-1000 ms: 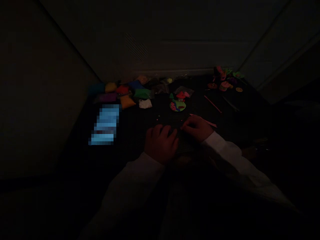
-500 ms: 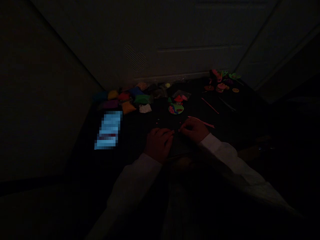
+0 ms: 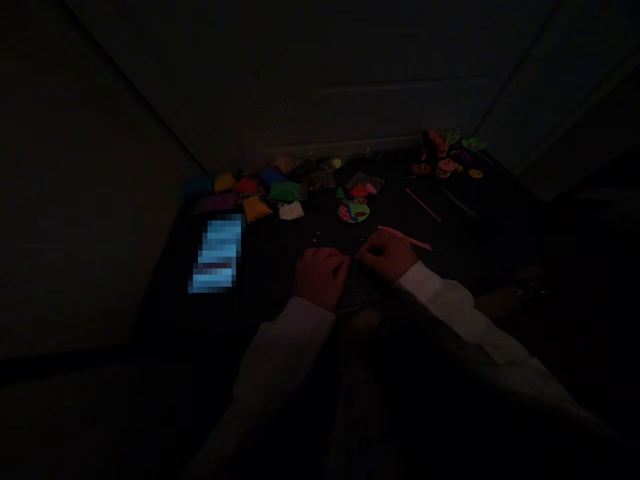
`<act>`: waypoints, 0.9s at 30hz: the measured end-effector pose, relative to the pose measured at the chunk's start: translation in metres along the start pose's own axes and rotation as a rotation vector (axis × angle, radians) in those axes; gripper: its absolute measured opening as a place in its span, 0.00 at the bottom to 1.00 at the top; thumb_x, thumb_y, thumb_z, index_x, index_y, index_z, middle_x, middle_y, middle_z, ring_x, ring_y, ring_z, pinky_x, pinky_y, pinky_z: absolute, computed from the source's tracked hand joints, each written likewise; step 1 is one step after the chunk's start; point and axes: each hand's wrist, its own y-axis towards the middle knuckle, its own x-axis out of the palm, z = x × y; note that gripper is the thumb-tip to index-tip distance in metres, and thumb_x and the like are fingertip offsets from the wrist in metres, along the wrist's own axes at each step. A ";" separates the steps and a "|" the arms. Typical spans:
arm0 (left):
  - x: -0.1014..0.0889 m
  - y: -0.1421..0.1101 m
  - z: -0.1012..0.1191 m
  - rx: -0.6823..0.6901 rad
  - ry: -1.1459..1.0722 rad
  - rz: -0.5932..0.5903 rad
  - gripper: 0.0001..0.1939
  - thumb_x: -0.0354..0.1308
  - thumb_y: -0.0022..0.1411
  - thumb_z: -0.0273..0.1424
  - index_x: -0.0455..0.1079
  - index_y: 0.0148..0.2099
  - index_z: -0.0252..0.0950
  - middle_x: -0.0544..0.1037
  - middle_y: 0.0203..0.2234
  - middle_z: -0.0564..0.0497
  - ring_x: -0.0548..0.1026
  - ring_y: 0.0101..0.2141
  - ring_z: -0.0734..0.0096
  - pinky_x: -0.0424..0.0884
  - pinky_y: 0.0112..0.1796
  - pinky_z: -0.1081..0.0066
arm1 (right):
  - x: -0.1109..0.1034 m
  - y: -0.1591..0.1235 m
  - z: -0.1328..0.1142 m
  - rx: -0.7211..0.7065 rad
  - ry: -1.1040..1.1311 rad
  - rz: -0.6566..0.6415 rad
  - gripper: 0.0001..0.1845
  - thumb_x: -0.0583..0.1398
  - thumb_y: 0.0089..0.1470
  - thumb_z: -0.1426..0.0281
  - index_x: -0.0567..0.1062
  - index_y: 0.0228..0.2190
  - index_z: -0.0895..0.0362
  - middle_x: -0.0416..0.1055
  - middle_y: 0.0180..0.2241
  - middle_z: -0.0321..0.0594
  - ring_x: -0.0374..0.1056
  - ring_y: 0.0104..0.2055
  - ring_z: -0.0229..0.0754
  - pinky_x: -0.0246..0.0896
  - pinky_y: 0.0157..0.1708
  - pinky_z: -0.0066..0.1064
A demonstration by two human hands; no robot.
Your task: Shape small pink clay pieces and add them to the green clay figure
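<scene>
In dim light, my left hand (image 3: 323, 275) rests over the dark table with thumb and forefinger pinched. Facing it, my right hand (image 3: 387, 255) is also pinched, its fingertips almost meeting the left ones. Whatever lies between the fingertips is too small and dark to make out. Tiny crumbs (image 3: 315, 240) of coloured material lie just beyond my left hand. Behind my right hand is a flat pink tool (image 3: 405, 238). Farther back sits a small round modelled scene (image 3: 353, 211), green and blue with a red-capped mushroom shape (image 3: 359, 193).
Colourful packets, among them a green packet (image 3: 285, 191), an orange packet (image 3: 257, 209) and a white packet (image 3: 291, 211), line the back left. A lit phone (image 3: 218, 253) lies at left. A thin pink stick (image 3: 423, 205) and small modelled figures (image 3: 446, 168) are at right. A wall stands behind.
My left hand has moved slightly up and right, and its fingers have closed into a pinch beside the right fingertips. My right hand has barely moved. The view has shifted a little.
</scene>
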 end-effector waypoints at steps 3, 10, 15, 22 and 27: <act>0.001 0.003 0.001 -0.025 -0.010 0.016 0.11 0.47 0.55 0.35 0.70 0.34 0.40 0.72 0.33 0.54 0.65 0.36 0.70 0.60 0.39 0.67 | 0.001 0.000 0.000 -0.005 0.017 0.005 0.09 0.54 0.43 0.67 0.73 0.24 0.57 0.69 0.30 0.38 0.62 0.36 0.39 0.51 0.40 0.32; 0.002 0.005 0.002 -0.073 -0.011 0.013 0.09 0.49 0.54 0.34 0.69 0.34 0.40 0.72 0.33 0.54 0.65 0.37 0.69 0.60 0.40 0.66 | 0.001 0.000 0.001 0.030 0.034 -0.003 0.09 0.56 0.42 0.66 0.73 0.24 0.56 0.69 0.31 0.36 0.62 0.38 0.40 0.50 0.41 0.33; 0.003 0.005 0.001 -0.082 -0.024 0.045 0.09 0.49 0.53 0.35 0.69 0.33 0.39 0.72 0.32 0.53 0.65 0.36 0.69 0.60 0.39 0.67 | 0.001 0.001 -0.001 0.049 0.013 -0.027 0.10 0.55 0.42 0.65 0.74 0.24 0.56 0.69 0.32 0.37 0.61 0.38 0.39 0.50 0.40 0.32; 0.002 0.004 0.001 -0.083 -0.036 0.045 0.09 0.50 0.52 0.35 0.70 0.32 0.39 0.71 0.31 0.52 0.65 0.35 0.69 0.61 0.38 0.67 | 0.002 0.003 -0.011 0.114 -0.056 -0.048 0.10 0.55 0.42 0.63 0.74 0.25 0.54 0.68 0.33 0.36 0.60 0.39 0.42 0.48 0.38 0.36; 0.003 0.004 0.000 -0.076 -0.051 0.071 0.09 0.51 0.52 0.35 0.70 0.32 0.39 0.71 0.31 0.52 0.65 0.35 0.69 0.62 0.37 0.67 | 0.002 0.003 -0.013 0.122 -0.091 -0.055 0.11 0.55 0.41 0.64 0.74 0.25 0.55 0.68 0.32 0.38 0.60 0.39 0.43 0.48 0.39 0.36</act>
